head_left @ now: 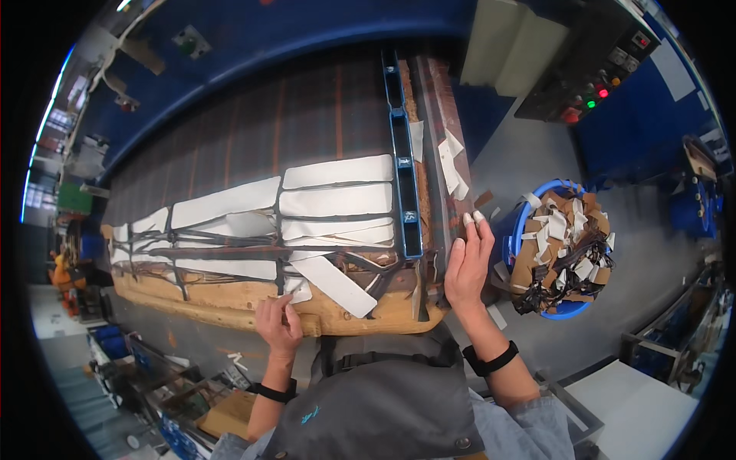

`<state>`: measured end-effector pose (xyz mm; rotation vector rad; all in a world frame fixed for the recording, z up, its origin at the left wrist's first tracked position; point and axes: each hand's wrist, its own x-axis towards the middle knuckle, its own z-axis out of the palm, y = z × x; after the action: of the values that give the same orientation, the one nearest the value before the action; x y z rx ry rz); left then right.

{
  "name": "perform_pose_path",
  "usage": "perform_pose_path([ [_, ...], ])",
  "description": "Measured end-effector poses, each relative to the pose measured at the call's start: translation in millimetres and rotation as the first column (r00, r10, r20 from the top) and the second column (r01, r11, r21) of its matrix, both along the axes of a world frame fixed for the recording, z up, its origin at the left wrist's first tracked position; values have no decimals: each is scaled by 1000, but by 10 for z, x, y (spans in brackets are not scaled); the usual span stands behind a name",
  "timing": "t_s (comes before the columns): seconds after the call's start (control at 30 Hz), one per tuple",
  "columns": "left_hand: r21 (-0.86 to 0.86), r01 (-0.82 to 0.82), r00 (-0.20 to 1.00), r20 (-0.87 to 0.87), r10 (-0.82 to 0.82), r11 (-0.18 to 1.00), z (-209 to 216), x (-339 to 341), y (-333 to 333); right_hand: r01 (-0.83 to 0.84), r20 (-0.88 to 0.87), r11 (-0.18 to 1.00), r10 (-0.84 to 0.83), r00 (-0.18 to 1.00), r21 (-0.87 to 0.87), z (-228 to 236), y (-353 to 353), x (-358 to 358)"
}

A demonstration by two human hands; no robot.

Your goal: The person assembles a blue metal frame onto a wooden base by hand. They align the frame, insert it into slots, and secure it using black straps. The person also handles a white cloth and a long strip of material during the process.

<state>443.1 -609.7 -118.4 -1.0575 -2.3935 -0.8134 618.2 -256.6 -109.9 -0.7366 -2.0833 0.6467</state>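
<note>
My left hand point(280, 325) is at the near edge of a wooden board point(230, 309), fingers curled, with the fingertips at a small white piece point(299, 290). Just right of that piece, a long white strip point(335, 285) lies slanted. Beyond them are rows of flat white panels point(336, 200) with dark strips point(230, 239) running between. My right hand point(469, 268) has its fingers stretched out at the board's right side, with white coverings on some fingertips; nothing shows in it. Left of it stands a long blue metal frame point(404, 165) with open slots, like a cutting die.
A blue bin point(519, 244) heaped with brown, white and black scraps point(571, 245) stands on the floor to the right. White offcuts point(452, 169) lie along the right edge. A control panel point(594, 88) with lit buttons is far right. A blue machine beam point(307, 23) spans the back.
</note>
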Motion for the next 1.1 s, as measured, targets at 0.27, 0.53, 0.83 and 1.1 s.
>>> perform_pose_path([
  [0.27, 37, 28, 996, -80, -25, 999, -16, 117, 10, 6, -103, 1000, -6, 995, -5, 4, 69, 14],
  [0.53, 106, 40, 975, -224, -15, 994, -94, 238, 122, 102, -283, 993, -79, 956, 65, 119, 240, 176],
  [0.83, 216, 155, 983, -135, -127, 964, -11, 123, -845, -128, -326, 979, 174, 929, 157, 246, -1854, 528],
  [1.1, 146, 122, 959, -272, -79, 982, 24, 68, -1329, -365, -307, 927, 372, 876, 84, 541, -2812, 513],
])
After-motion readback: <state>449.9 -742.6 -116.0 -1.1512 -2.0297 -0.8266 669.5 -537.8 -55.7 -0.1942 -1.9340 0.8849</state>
